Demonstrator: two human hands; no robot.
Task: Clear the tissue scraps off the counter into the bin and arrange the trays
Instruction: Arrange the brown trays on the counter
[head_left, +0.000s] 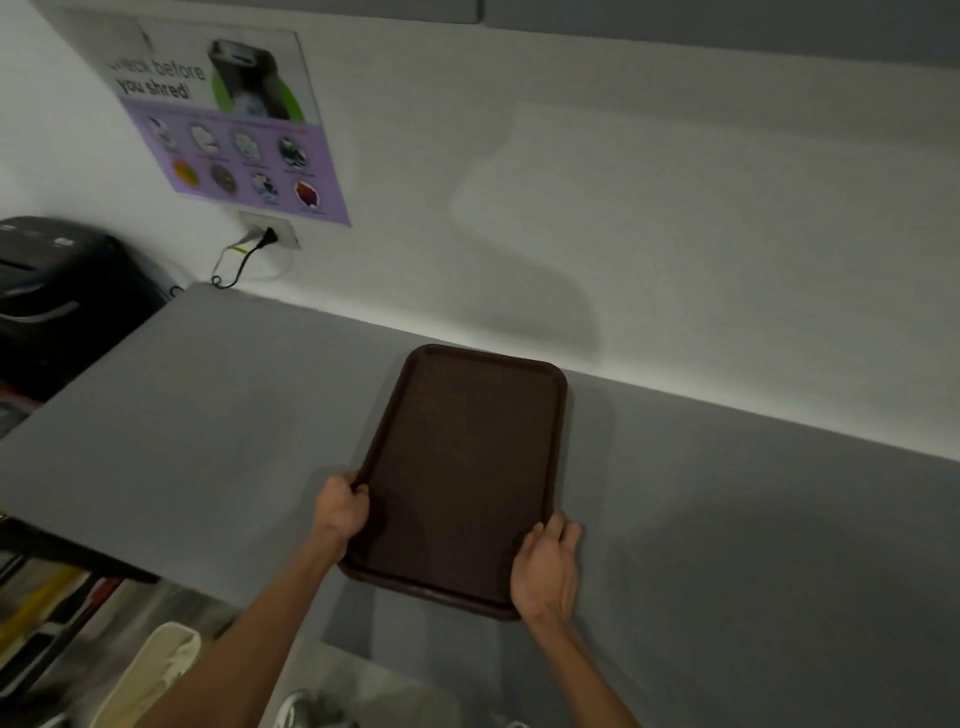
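A dark brown rectangular tray (462, 467) lies on the grey counter (208, 415), its long side running away from me towards the wall. My left hand (340, 512) grips the tray's left rim near the front, fingers curled over the edge. My right hand (548, 566) holds the front right corner, fingers wrapped along the rim. No tissue scraps show on the counter.
A black shredder (62, 296) stands at the far left beside the counter's end, its cord plugged into a wall socket (270, 231). A purple poster (228, 124) hangs on the white wall. Below the counter's front edge are a cream-coloured bag (156, 670) and shelving clutter.
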